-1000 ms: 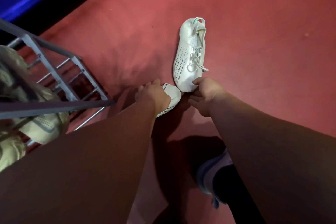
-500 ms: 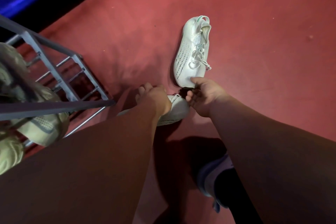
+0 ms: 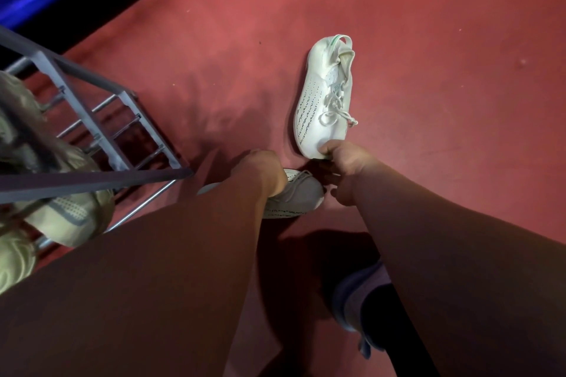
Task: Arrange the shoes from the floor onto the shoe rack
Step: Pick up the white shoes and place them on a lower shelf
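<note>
Two white sneakers are on the red floor. The far sneaker (image 3: 326, 95) lies with its heel pointing away; my right hand (image 3: 344, 168) pinches its toe, thumb on top. The near sneaker (image 3: 298, 196) lies partly under my left hand (image 3: 260, 168), which grips it from above; only its toe and sole edge show. The grey metal shoe rack (image 3: 101, 131) stands at the left, close to my left forearm.
Beige shoes (image 3: 67, 214) sit on the rack's shelves at the left edge. My own foot in a blue-grey shoe (image 3: 355, 300) stands on the floor below my right arm. A blue wall strip runs along the top left.
My right hand has closed its thumb and fingers on the far sneaker's toe. The near sneaker has turned under my left hand, showing more of its toe and sole.
</note>
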`<control>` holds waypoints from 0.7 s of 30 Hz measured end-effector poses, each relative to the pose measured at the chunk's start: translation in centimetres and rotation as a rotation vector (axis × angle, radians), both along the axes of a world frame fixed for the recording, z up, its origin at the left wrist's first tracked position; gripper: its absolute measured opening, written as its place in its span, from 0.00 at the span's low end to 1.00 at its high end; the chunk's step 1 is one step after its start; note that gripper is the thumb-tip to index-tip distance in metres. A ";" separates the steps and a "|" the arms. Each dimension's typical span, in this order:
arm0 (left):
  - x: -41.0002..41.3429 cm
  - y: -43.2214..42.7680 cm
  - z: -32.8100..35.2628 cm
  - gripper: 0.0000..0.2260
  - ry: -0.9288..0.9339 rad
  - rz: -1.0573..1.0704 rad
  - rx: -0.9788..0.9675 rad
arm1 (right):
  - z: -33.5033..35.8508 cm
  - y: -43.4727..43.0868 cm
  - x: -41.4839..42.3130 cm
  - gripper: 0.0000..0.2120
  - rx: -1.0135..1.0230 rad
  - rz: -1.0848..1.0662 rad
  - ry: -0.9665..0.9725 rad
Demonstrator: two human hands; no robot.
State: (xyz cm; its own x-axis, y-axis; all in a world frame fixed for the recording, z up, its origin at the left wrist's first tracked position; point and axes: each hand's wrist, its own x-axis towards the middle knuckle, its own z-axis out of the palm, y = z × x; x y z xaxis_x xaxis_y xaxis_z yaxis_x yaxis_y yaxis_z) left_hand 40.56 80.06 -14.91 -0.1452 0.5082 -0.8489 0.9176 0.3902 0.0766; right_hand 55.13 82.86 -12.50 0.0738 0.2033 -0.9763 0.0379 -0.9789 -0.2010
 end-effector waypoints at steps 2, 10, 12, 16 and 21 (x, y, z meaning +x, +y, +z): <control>0.0 0.1 0.0 0.18 0.003 -0.037 -0.004 | -0.1 -0.7 0.0 0.09 -0.057 0.024 0.038; -0.2 0.3 0.7 0.28 -0.018 0.084 -0.048 | -0.7 -1.3 0.4 0.06 -0.086 -0.002 0.064; -0.6 0.3 0.8 0.28 -0.019 0.095 -0.063 | -0.9 -1.4 0.4 0.04 -0.065 -0.046 0.062; -1.7 0.3 0.7 0.23 -0.009 0.044 -0.049 | -1.1 -1.5 -0.2 0.04 -0.025 -0.120 0.050; -4.3 -1.2 2.0 0.15 0.033 -0.005 -0.086 | -0.8 -1.1 -1.4 0.02 0.002 -0.133 0.032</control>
